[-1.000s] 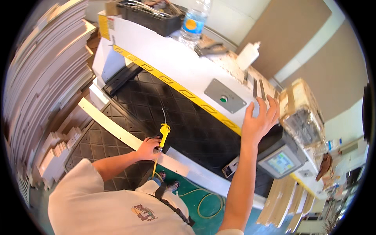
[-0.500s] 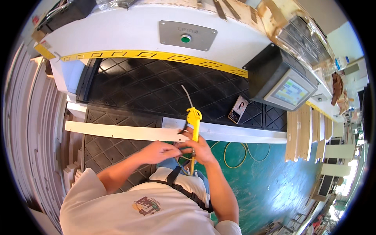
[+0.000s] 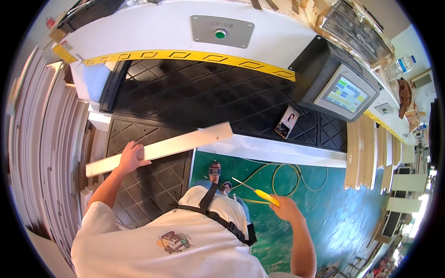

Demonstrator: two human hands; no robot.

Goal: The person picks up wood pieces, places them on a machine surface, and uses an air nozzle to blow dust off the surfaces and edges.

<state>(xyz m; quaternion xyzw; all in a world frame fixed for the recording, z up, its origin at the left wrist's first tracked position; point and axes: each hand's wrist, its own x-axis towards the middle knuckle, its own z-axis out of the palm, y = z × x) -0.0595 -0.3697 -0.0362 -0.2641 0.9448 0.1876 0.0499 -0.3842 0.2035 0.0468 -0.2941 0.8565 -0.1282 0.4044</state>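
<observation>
My left hand is closed on a long white board, gripping it left of its middle. The board slants up to the right above dark matting, with its right end over the near edge of the black machine bed. Off to the right, over the green floor, my right hand is wrapped round a yellow air blow gun. Its thin metal nozzle points up and left. My right fingers are partly hidden behind the hand.
A touchscreen panel juts out at the right of the bed. A green button sits on the white housing. A photo card lies on the bed. Boards are stacked at left and right. A yellow hose coils on the floor.
My hands have moved apart. The left has gone left and taken hold of the board, whose right end has swung up. The right has carried the blow gun right and down, tilting it over.
</observation>
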